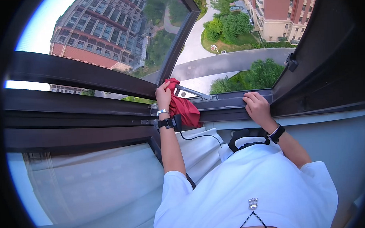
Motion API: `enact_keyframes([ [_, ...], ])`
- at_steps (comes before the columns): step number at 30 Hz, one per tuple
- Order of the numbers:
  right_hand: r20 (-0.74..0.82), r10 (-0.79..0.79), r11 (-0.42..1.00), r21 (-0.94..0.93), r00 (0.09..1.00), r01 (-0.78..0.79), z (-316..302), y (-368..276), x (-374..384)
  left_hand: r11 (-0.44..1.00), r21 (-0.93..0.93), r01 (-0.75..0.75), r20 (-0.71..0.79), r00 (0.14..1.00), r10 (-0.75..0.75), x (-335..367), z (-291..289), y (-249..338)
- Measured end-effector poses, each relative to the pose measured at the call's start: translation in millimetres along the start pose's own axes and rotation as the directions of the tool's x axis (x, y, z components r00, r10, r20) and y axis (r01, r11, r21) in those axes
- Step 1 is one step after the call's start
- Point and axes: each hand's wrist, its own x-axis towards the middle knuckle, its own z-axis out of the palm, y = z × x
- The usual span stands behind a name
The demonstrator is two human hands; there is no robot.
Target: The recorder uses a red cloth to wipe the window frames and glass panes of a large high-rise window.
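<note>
A bunched red cloth (185, 111) hangs over the window sill. Its upper end is pinched in my left hand (164, 94), right against the lower corner of the dark window sash (179, 37), which is swung outward. Beside the cloth, a metal stay arm (194, 92) links the sash to the frame. My right hand (257, 105) rests on the dark sill frame (226, 103), fingers lightly bent over its top and nothing held. My left palm is hidden from view.
Through the opening, a road, trees and tall buildings (283, 14) show far below. A black cable (203, 136) runs from my left wrist band across a white curtain (192, 150). A dark latch (291, 62) juts from the right side frame. Glass panes stand at left.
</note>
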Motion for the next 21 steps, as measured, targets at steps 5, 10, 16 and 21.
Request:
enact_keyframes([
  [5, -0.041, -0.024, 1.0, 0.014, 0.999, 0.024, -1, 3, -4, 0.964, 0.25, -0.088, -0.725, 0.643, 0.247, -22, -63, 66],
  [10, -0.024, -0.099, 0.995, 0.021, 0.995, 0.099, -8, 3, -2, 0.717, 0.685, -0.128, -0.431, 0.722, 0.541, -14, -72, 56],
  [16, -0.029, -0.132, 0.991, 0.008, 0.991, 0.133, 0, 10, -7, 0.512, 0.794, -0.326, 0.082, 0.893, 0.442, -27, -24, -14],
  [21, 0.052, -0.146, 0.989, -0.005, 0.988, 0.146, 6, 14, -12, 0.53, 0.688, -0.496, 0.301, 0.86, 0.413, -20, -17, -27],
])
